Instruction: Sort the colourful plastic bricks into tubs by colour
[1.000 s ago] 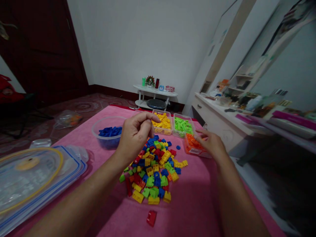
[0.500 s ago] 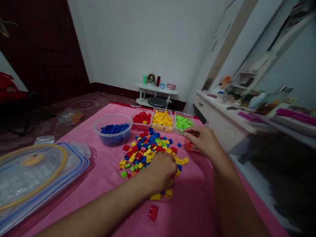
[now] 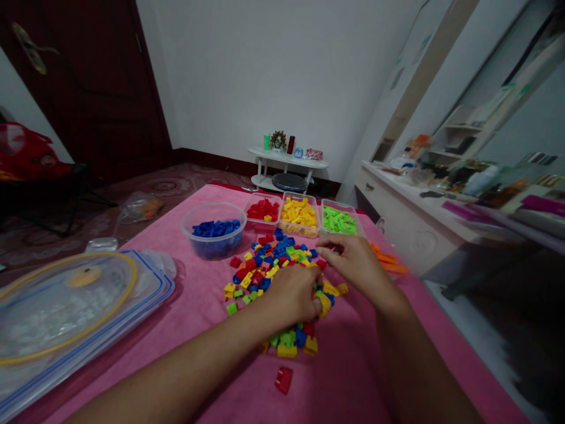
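A pile of mixed toy building bricks (image 3: 260, 259) in blue, red, yellow and green lies on the pink cloth. My left hand (image 3: 296, 294) reaches into the pile's near right part, its fingers closed together; what they pinch, if anything, is hidden. Over the pile's right edge hovers my right hand (image 3: 353, 262), fingers bent and somewhat apart, with nothing visible in them. Behind my right wrist are orange bricks (image 3: 388, 262), partly covered by the arm. A single red brick (image 3: 283, 380) rests nearer to me, apart from the pile.
Behind the pile stand a round tub (image 3: 213, 247) of blue bricks and clear boxes of red bricks (image 3: 263, 210), yellow bricks (image 3: 299, 212) and green bricks (image 3: 339, 220). Zip bags (image 3: 150, 282) lie at left. A white dresser (image 3: 397, 206) stands at right.
My right hand has moved left from the orange bricks to the pile's edge. My left hand stays in the pile, where more bricks now show below it. The view has shifted slightly.
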Tool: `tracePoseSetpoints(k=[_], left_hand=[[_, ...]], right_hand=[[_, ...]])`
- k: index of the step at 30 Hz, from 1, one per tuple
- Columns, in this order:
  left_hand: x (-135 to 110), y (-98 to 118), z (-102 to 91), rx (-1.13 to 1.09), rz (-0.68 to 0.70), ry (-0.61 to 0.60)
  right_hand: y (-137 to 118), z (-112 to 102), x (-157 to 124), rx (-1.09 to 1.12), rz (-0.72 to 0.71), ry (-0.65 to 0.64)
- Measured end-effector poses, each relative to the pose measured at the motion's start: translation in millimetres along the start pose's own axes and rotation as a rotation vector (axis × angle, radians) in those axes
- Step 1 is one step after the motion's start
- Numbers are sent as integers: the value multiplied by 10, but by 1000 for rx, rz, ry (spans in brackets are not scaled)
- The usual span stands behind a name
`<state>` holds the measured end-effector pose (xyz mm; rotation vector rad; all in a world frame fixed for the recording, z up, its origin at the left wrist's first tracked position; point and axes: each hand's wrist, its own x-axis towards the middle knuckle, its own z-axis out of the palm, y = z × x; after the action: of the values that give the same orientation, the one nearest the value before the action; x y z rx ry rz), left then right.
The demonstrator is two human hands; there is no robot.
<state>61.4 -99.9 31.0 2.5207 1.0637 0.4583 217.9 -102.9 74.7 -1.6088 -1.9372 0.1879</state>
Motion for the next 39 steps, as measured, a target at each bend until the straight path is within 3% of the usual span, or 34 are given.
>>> tracePoseSetpoints(k=[4,9,13,15,19,22,24,30,35,39], left_hand=[[139,-270,-233,-419,-85,47],[222,-548,-531,-933,-348,64],[235,-653,-641,-1235,-452,75],[246,-678,-652,-1337,-449,98],[261,-697,-654,-1385,-410,190],[254,-693,-667,-1382,-385,206],[243,-684,-681,-1379,-379,211],[230,-675,-699,-1401,-354,226],[242,-705,-693,-1389,-355,233],[236,-701,-692,-1369,-354,239]], right_hand=[[-69,20,-1,-39,6,-79],[-95,80,-12,-64,-9,-162],[-241,194,-62,4,-69,-267],[-398,274,-114,71,-175,-372],[-709,468,-251,94,-456,-542],[-770,589,-305,21,-523,-595],[-728,603,-290,-66,-498,-622],[-624,405,-176,-429,-220,-568],[-726,541,-246,-348,-342,-649],[-799,735,-298,-323,-319,-678]])
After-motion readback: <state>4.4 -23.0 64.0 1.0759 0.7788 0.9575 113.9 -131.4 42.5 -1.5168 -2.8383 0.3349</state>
